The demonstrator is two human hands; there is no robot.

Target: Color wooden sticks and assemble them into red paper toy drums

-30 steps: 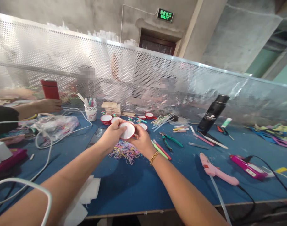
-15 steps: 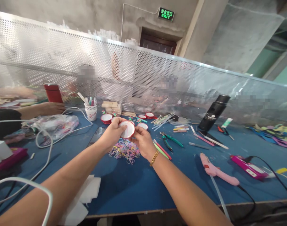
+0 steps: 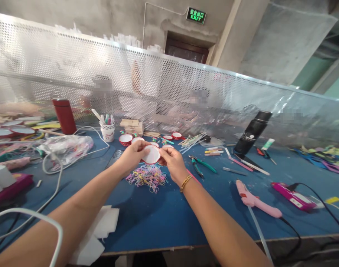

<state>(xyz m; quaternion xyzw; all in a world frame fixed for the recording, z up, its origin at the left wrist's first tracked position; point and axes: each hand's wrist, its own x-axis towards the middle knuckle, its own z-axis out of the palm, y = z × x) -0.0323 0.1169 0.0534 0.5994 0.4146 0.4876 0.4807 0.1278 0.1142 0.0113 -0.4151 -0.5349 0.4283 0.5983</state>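
Between my hands is a small white paper bowl (image 3: pixel 155 155) with a red rim, its open side facing me. A thin reddish line, perhaps a stretched band, runs across its opening. My left hand (image 3: pixel 135 152) pinches the left side, thumb on the rim. At the right edge, my right hand (image 3: pixel 171 160) has its fingertips closed on the rim. Below them lies a heap of thin coloured rubber bands (image 3: pixel 148 178). Several similar red bowls (image 3: pixel 126 139) stand just beyond my hands, some with small green-and-red pieces near them.
Green-handled pliers (image 3: pixel 198 166), a pink glue gun (image 3: pixel 258 205) and a black bottle (image 3: pixel 253 132) are to the right. On the left stand a red bottle (image 3: pixel 64 115) and a paper cup of pens (image 3: pixel 107 131), with white cable looping nearby. A perforated metal screen (image 3: pixel 152 89) borders the far edge.
My right hand has shifted slightly right and the bowl has turned a little between my hands. Another person's arm has left the area at the left, uncovering red-rimmed dishes there.
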